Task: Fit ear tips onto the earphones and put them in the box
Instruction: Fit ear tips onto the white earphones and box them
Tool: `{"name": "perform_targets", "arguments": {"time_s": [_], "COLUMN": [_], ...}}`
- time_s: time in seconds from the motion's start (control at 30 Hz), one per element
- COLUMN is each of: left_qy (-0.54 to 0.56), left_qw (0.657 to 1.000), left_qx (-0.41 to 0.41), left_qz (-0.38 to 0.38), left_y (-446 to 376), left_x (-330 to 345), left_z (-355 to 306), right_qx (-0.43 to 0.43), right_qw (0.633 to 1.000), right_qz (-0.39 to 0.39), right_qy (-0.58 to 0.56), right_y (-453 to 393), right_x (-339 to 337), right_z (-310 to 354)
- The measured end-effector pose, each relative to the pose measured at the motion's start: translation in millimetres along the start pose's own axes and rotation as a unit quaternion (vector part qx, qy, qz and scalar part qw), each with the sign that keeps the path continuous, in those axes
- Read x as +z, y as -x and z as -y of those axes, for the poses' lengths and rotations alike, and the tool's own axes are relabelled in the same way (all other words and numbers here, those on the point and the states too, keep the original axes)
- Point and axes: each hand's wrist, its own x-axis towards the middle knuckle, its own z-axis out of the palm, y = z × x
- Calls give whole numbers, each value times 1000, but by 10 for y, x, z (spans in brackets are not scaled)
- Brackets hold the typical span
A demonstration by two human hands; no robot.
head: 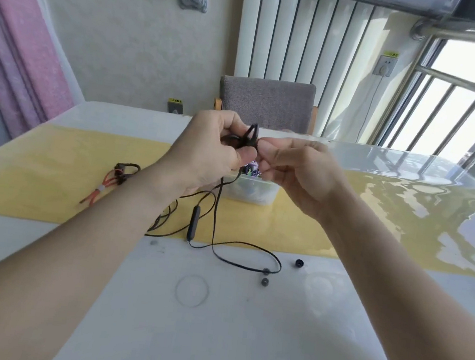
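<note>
My left hand [209,153] grips the black earphones [248,138] by the earbud end, raised above the table. Their cable hangs down past a black inline remote [193,223] and loops across the white tabletop. My right hand [299,169] pinches something small right against the earbud; what it pinches is hidden by the fingers. A clear plastic box [251,190] stands on the yellow runner just below and behind both hands. Loose ear tips lie on the table: a black one [299,263] and two grey ones [264,281] near the cable loop.
An orange and black set of earphones [111,181] lies on the yellow runner [53,176] at the left. A thin clear band [191,290] lies on the white table near the front. A grey chair [266,100] stands behind the table. A small grey piece [154,242] lies by the cable.
</note>
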Motion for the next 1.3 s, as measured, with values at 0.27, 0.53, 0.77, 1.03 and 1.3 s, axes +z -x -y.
{"name": "perform_targets", "arguments": {"time_s": [0.27, 0.53, 0.77, 1.03, 1.3], "left_qy": [-69, 318, 502, 545, 322], "left_qw": [993, 925, 814, 807, 941], "left_qx": [98, -195, -290, -229, -101], "left_qz": [5, 67, 25, -11, -33], "left_y": [-40, -72, -127, -126, -110], "left_x": [-58, -84, -109, -72, 9], "left_z": [45, 116, 162, 78, 86], "right_qx": [9, -39, 29, 57, 83], "right_qw": [999, 984, 949, 935, 991], "right_qz": [42, -26, 50, 58, -19], "right_qy": [-2, 174, 309, 345, -100], "right_y": [-21, -13, 13, 24, -62], "right_x": [-82, -197, -38, 120, 211], "right_z": [52, 69, -59, -294, -144]}}
